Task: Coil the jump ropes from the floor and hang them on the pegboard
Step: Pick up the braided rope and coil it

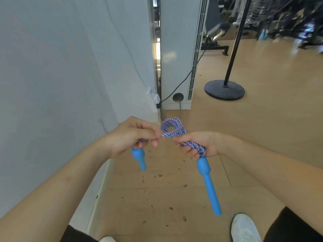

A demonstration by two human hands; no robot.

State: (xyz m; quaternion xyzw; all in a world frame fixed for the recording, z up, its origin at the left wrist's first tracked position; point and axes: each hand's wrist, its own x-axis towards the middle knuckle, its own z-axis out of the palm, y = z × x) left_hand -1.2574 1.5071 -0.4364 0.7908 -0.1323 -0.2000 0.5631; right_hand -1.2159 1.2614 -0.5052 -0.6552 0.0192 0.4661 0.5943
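A blue-and-white braided jump rope (172, 128) is bundled into a small loop between my two hands, above the wooden floor. My left hand (130, 137) pinches a strand of the rope, and one blue handle (139, 158) hangs below it. My right hand (197, 145) grips the wound coils, with the other blue handle (208, 186) pointing down toward my right shoe. No pegboard is in view.
A white wall (70, 67) runs along the left with a power strip (153, 100) and black cable. A white standing unit (180, 58) is ahead. A black pole on a round base (224, 89) stands right. Gym equipment sits far back. Dark scuffs mark the floor (157, 198).
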